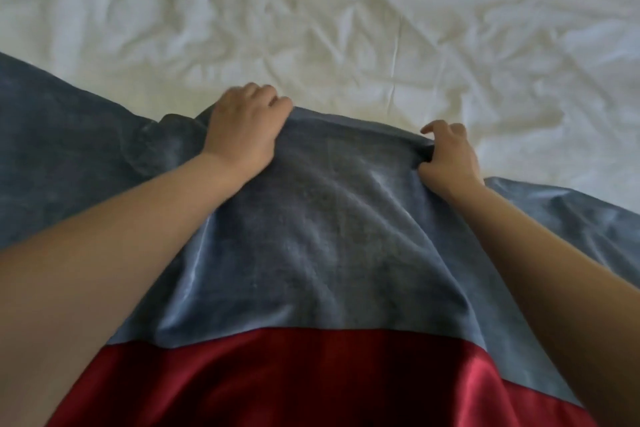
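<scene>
Red satin cloth [311,388] lies nearest. Left hand [244,130] and right hand [450,158] each grip the far edge of the grey-blue plush blanket [329,236] on the wrinkled white sheet [346,28]; pull evenly (equal tension).

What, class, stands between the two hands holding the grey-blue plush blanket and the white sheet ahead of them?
Nothing visible does. The left hand and right hand already grip the far edge of the grey-blue plush blanket, and ahead of them lies only the wrinkled white bed sheet.
</scene>
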`<move>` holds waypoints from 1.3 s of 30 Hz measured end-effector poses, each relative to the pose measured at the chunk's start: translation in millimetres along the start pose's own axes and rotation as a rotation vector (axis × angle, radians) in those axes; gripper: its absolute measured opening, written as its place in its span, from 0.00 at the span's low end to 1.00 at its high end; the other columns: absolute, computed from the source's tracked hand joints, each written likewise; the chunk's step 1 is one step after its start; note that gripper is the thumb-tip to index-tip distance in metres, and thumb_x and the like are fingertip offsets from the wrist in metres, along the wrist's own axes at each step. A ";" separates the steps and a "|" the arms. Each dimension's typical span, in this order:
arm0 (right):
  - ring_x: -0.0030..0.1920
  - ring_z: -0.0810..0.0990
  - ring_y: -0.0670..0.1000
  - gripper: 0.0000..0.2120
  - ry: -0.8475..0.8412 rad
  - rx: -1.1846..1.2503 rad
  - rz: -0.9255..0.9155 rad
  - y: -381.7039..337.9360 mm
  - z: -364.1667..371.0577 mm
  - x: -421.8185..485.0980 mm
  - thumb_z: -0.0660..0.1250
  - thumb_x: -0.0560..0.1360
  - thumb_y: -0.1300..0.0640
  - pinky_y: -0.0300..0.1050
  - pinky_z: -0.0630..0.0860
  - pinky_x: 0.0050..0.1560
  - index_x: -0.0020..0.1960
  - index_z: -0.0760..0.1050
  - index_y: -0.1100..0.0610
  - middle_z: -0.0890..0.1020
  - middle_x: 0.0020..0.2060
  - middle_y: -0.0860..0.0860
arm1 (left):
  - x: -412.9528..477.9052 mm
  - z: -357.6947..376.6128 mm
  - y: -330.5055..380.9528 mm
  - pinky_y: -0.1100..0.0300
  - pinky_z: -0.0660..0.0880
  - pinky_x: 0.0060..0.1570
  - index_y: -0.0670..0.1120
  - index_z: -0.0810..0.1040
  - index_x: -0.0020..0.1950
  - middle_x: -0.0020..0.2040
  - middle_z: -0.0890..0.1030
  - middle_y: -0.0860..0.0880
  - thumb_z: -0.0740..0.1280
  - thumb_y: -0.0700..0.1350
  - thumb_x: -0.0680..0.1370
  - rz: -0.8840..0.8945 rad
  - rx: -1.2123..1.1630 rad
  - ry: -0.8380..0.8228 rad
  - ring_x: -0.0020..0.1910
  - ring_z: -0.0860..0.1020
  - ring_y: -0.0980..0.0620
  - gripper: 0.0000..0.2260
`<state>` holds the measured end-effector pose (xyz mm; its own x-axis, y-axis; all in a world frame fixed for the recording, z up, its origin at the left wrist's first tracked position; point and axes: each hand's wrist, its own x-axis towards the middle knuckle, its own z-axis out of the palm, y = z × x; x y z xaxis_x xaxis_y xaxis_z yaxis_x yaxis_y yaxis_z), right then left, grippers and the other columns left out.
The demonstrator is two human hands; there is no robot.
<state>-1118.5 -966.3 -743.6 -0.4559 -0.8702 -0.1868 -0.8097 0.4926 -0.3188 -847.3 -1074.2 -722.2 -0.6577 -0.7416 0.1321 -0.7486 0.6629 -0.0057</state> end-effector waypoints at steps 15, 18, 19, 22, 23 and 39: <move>0.32 0.76 0.43 0.05 -0.159 0.222 -0.200 103.3 -12.2 -270.3 0.68 0.73 0.50 0.48 0.76 0.37 0.46 0.73 0.45 0.78 0.32 0.45 | -247.9 -24.3 175.9 0.55 0.75 0.31 0.50 0.79 0.43 0.37 0.78 0.52 0.64 0.63 0.67 0.309 -0.311 -0.288 0.37 0.78 0.50 0.18; 0.37 0.75 0.44 0.14 -0.236 0.120 -0.255 113.8 1.3 -316.4 0.69 0.69 0.42 0.44 0.74 0.40 0.49 0.73 0.47 0.76 0.38 0.42 | -264.5 -24.4 195.6 0.55 0.77 0.34 0.48 0.80 0.45 0.40 0.78 0.51 0.68 0.64 0.63 0.278 -0.230 -0.363 0.40 0.77 0.48 0.22; 0.40 0.74 0.44 0.16 -0.252 0.064 -0.274 116.0 6.5 -326.5 0.69 0.68 0.40 0.44 0.74 0.42 0.50 0.74 0.47 0.75 0.40 0.41 | -266.7 -24.3 200.5 0.54 0.77 0.34 0.47 0.80 0.45 0.41 0.78 0.49 0.72 0.62 0.62 0.274 -0.229 -0.371 0.39 0.77 0.47 0.22; 0.41 0.74 0.45 0.17 -0.204 0.044 -0.326 119.6 17.9 -348.9 0.66 0.69 0.36 0.43 0.73 0.40 0.49 0.74 0.48 0.74 0.40 0.41 | -272.6 -22.6 209.2 0.55 0.77 0.30 0.45 0.80 0.42 0.38 0.78 0.47 0.77 0.52 0.63 0.267 -0.227 -0.337 0.37 0.78 0.45 0.15; 0.40 0.74 0.44 0.17 -0.180 0.073 -0.337 120.1 20.7 -354.8 0.65 0.70 0.36 0.42 0.72 0.39 0.48 0.75 0.49 0.74 0.40 0.41 | -275.1 -21.4 210.1 0.54 0.77 0.28 0.45 0.80 0.41 0.37 0.79 0.47 0.77 0.48 0.64 0.270 -0.235 -0.323 0.36 0.79 0.45 0.11; 0.48 0.75 0.53 0.12 -0.209 -0.079 -0.336 110.2 42.3 -418.6 0.61 0.70 0.61 0.51 0.74 0.44 0.52 0.74 0.53 0.76 0.45 0.49 | -320.7 -40.8 133.0 0.56 0.74 0.27 0.47 0.74 0.33 0.32 0.74 0.51 0.74 0.35 0.59 0.298 -0.104 -0.454 0.33 0.77 0.47 0.12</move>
<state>-1001.3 -547.5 -739.9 -0.0825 -0.9589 -0.2716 -0.9307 0.1716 -0.3230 -732.5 -744.0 -724.9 -0.8270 -0.4748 -0.3012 -0.5276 0.8404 0.1239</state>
